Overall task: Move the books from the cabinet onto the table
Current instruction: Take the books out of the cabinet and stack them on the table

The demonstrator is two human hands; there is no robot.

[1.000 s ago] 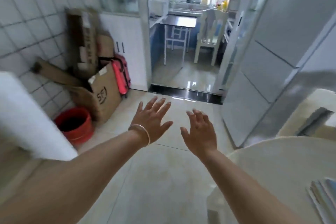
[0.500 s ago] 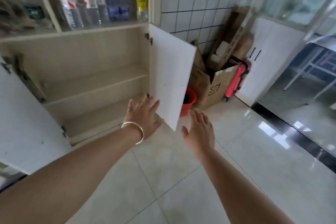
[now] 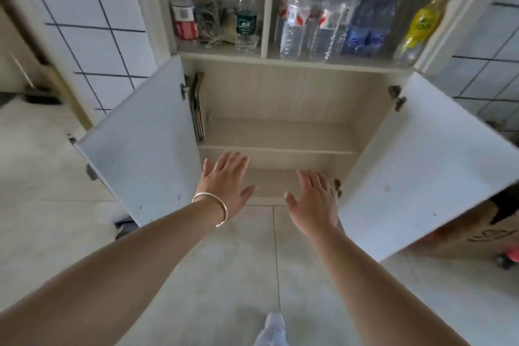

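Observation:
The pale wood cabinet stands straight ahead with both lower doors swung wide. A few thin books stand upright against the left inner wall of its upper shelf. The shelf to their right holds nothing I can see. My left hand, with a silver bangle on the wrist, reaches forward with fingers spread below the shelf edge. My right hand is stretched out beside it, also spread and holding nothing. The table is out of view.
The left door and right door flank my arms. Several plastic bottles fill the open shelf above. A cardboard box sits behind the right door. Pale floor tiles lie below; my shoe shows at the bottom.
My view has swung left from the doorway and table to face the cabinet head-on. Both empty hands stay stretched forward and are now closer to the lower shelves.

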